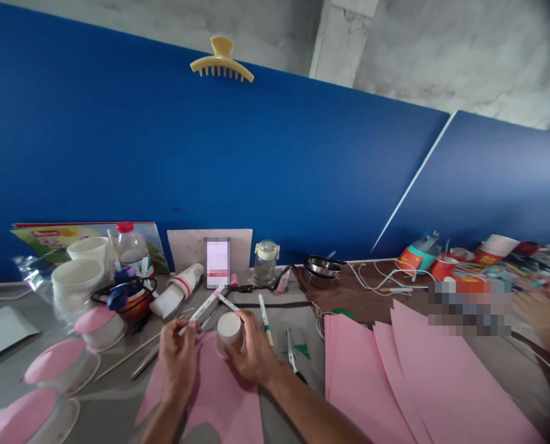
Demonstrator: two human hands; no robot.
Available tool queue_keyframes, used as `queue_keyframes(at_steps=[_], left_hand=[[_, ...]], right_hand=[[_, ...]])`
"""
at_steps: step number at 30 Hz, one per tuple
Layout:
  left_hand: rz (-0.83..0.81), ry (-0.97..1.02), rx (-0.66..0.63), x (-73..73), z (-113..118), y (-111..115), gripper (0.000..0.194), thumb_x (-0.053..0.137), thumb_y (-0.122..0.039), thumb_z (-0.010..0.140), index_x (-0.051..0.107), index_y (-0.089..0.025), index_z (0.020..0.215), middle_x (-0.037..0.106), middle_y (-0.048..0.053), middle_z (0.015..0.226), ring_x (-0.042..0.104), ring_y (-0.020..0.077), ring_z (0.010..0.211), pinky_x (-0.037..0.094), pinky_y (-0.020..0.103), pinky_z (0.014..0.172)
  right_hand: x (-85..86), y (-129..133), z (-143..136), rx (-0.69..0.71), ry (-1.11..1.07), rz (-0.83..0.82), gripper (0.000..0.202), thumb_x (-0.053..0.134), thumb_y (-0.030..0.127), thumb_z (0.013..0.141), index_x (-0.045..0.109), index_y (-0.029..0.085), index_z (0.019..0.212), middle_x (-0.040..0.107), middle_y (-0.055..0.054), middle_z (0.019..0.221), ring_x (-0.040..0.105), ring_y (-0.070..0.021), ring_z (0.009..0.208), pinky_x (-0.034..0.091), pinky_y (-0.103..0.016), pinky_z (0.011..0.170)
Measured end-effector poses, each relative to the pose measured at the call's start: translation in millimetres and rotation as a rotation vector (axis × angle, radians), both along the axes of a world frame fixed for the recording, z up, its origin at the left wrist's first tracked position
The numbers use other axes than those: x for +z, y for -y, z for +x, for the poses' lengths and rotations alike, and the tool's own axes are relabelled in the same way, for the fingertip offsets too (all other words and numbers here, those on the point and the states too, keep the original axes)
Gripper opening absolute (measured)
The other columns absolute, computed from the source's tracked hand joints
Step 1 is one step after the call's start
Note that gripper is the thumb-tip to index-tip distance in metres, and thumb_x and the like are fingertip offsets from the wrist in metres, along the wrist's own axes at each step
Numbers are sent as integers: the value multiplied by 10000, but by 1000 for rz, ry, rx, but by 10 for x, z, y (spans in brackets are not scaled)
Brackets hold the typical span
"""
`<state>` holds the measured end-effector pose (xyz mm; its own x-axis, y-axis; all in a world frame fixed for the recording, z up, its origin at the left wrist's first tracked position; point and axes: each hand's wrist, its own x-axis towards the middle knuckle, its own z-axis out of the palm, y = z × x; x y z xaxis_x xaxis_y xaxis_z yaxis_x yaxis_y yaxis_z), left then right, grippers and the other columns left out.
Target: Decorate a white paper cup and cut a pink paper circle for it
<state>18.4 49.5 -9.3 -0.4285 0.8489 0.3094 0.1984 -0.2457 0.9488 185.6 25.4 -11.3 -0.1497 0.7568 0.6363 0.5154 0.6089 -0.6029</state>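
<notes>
In the head view, a blue partition (256, 154) closes off the back of the gray tabletop (298, 407) across the whole frame. At lower centre a pink sheet (224, 394) with curved cut edges lies beneath both hands. To its right a strip of gray surface shows, with scissors (291, 354), a green scrap (303, 351) and a white-and-green marker (266, 319) in it; beyond that, the pink paper stack (367, 376) fills the lower right. To the left of the left hand, a thin wooden stick (127, 356) and a gray rod (145, 362) slant across the gray, and pink-topped cups (55, 364) line the lower left. A co-worker's hand (541, 308) is at the right edge, well apart.

The left hand (177, 354) pinches a white marker (205, 306) near its lower end, the shaft slanting up and right, clear of the cup. The right hand (255, 351) grasps a small white cup (230, 330), thumb in front and fingers around its right side, round pale face up, above the pink sheet. A second white stick (229, 301) runs from the marker's upper end toward the right fingertips; whether they grip it I cannot tell.
</notes>
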Motion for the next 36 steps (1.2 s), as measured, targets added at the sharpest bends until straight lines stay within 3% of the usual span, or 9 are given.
queue_keyframes(at_steps=[3, 7, 10, 15, 18, 22, 27, 32, 36], left_hand=[[-17, 176, -98, 41, 108, 55, 245, 627, -415, 779, 497, -215, 832, 585, -15, 752, 587, 145, 665, 462, 260, 617], [59, 215, -107, 178, 203, 163, 267, 656, -422, 758, 494, -211, 787, 588, -16, 713, 576, 141, 646, 459, 254, 603], [101, 114, -192, 220, 239, 273, 224, 620, -407, 808, 513, -210, 796, 613, 1, 714, 545, 134, 609, 442, 249, 574], [93, -44, -382, 154, 299, 402, 227, 564, -431, 832, 560, -205, 854, 627, 26, 709, 569, 166, 596, 459, 280, 550], [2, -158, -571, 170, 337, 423, 264, 538, -436, 838, 612, -196, 917, 641, 35, 711, 583, 183, 623, 465, 292, 579], [-80, -149, -707, 211, 391, 444, 296, 496, -468, 860, 606, -196, 899, 589, 9, 656, 502, 155, 551, 415, 273, 544], [-157, 15, -834, 247, 448, 463, 376, 455, -537, 885, 518, -202, 728, 445, -30, 593, 394, 125, 534, 342, 247, 526], [-240, 273, -1130, 255, 417, 446, 361, 435, -528, 912, 531, -192, 818, 319, -68, 566, 286, 107, 521, 295, 248, 531], [-296, 436, -1215, 196, 384, 444, 339, 446, -486, 926, 551, -176, 835, 290, -78, 555, 257, 94, 509, 277, 244, 527]], right_hand=[[38, 10, -1, -35, 8, -17, 571, 579, 246, 764, 383, 133, 1288, 551, -165, 1185, 545, -281, 1107, 470, -436, 955], [186, 50, 54, -66, -87, 42, 522, 560, 344, 800, 450, 144, 1269, 543, -166, 1199, 523, -293, 1112, 446, -452, 957], [299, 45, 103, 4, -359, -72, 429, 479, 463, 875, 534, 170, 1184, 583, -73, 916, 558, -195, 801, 491, -331, 736], [413, 14, 114, 211, -681, -404, 473, 563, 608, 808, 636, 166, 961, 411, 54, 566, 338, -89, 490, 291, -212, 457], [524, 41, 102, 212, -705, -457, 411, 618, 579, 782, 626, 169, 751, 379, 62, 521, 305, -77, 478, 260, -207, 450], [657, 89, 83, 247, -650, -508, 379, 641, 534, 779, 566, 178, 670, 447, 44, 552, 389, -86, 492, 328, -201, 454], [698, 98, 88, 246, -623, -466, 390, 597, 549, 809, 575, 186, 666, 496, 23, 614, 442, -99, 502, 376, -214, 458], [739, 82, 162, 246, -620, -427, 459, 624, 604, 767, 639, 173, 613, 520, 5, 625, 471, -121, 587, 412, -246, 564], [749, 79, 172, 194, -684, -436, 451, 611, 606, 780, 690, 182, 650, 550, 2, 629, 499, -128, 612, 439, -260, 616]])
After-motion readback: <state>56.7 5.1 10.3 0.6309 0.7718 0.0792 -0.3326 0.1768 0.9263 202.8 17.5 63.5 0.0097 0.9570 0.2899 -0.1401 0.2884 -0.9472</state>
